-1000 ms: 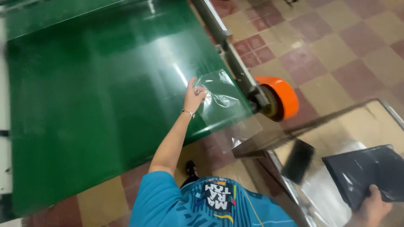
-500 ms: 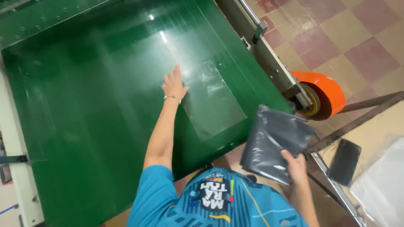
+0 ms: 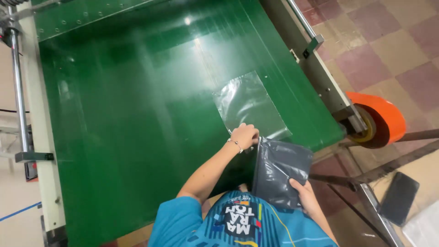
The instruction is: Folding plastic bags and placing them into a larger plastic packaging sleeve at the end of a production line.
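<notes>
A clear plastic bag (image 3: pixel 249 105) lies flat on the green conveyor belt (image 3: pixel 137 114), near its front right corner. My left hand (image 3: pixel 245 136) is closed at the bag's near edge and touches the top corner of a dark grey poly bag (image 3: pixel 279 171). My right hand (image 3: pixel 304 194) grips that grey bag at its lower edge and holds it upright just in front of the belt's end. A thin bracelet sits on my left wrist.
The belt's metal side rail (image 3: pixel 315 68) runs along the right, ending at an orange roller wheel (image 3: pixel 377 120). A metal frame (image 3: pixel 366 192) and a dark flat pad (image 3: pixel 398 197) stand at the lower right. A steel bar (image 3: pixel 18 87) runs down the left. The floor is checkered tile.
My left hand drew back from the far side of the clear bag to its near edge. My right hand brought the grey bag forward until it meets the left hand.
</notes>
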